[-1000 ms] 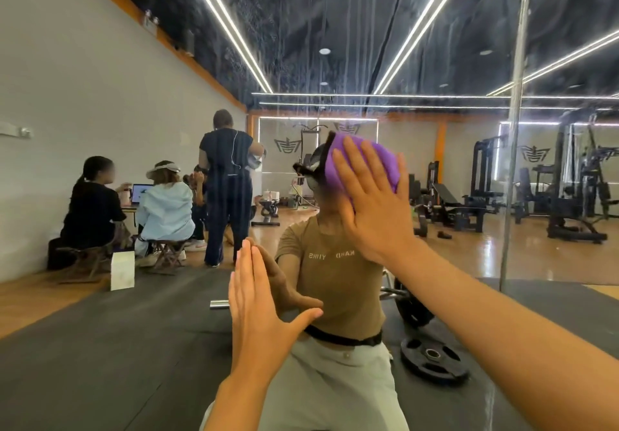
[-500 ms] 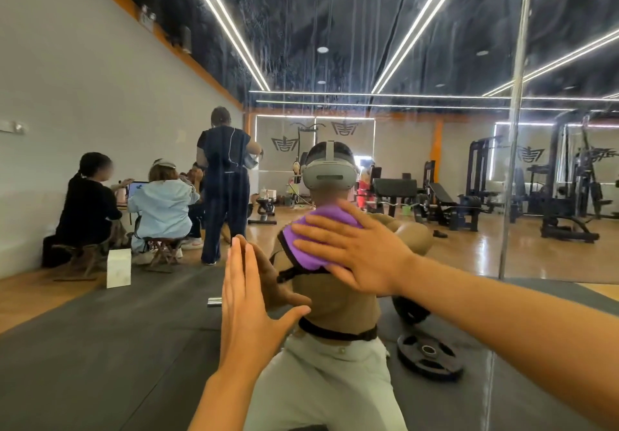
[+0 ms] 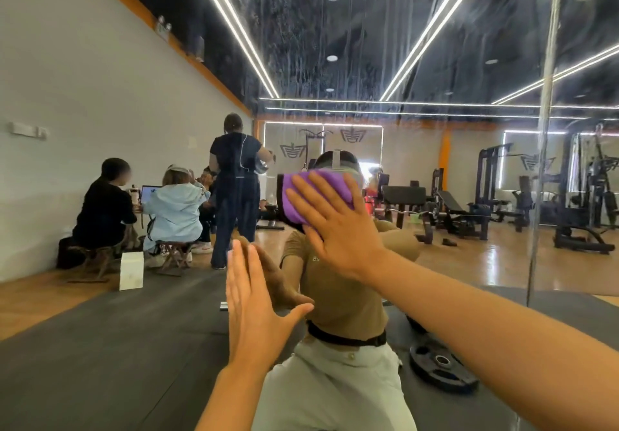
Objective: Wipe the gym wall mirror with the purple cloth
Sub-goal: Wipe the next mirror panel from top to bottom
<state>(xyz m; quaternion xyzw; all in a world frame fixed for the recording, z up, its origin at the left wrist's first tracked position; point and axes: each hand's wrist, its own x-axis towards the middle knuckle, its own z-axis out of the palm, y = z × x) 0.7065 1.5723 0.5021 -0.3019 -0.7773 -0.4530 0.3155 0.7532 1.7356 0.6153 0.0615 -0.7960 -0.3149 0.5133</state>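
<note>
The gym wall mirror (image 3: pixel 385 45) fills the view and shows streaks running down its upper part. A folded purple cloth (image 3: pixel 301 196) lies flat against the glass at centre. My right hand (image 3: pixel 338 226) presses it there with straight, spread fingers. Lower and to the left, my left hand (image 3: pixel 254 313) rests flat on the mirror with its fingers straight and thumb out, holding nothing. My own reflection sits behind both hands.
A vertical seam (image 3: pixel 544 129) between mirror panels runs at the right. Reflected in the glass are seated and standing people (image 3: pixel 174 209) at the left, weight machines (image 3: pixel 582 196) at the right, a weight plate (image 3: pixel 442 363) on dark floor mats and a white box (image 3: pixel 131 270).
My right hand swept the cloth down from head height to chest height, then back up and slightly left. My left hand stayed flat on the glass in about the same place.
</note>
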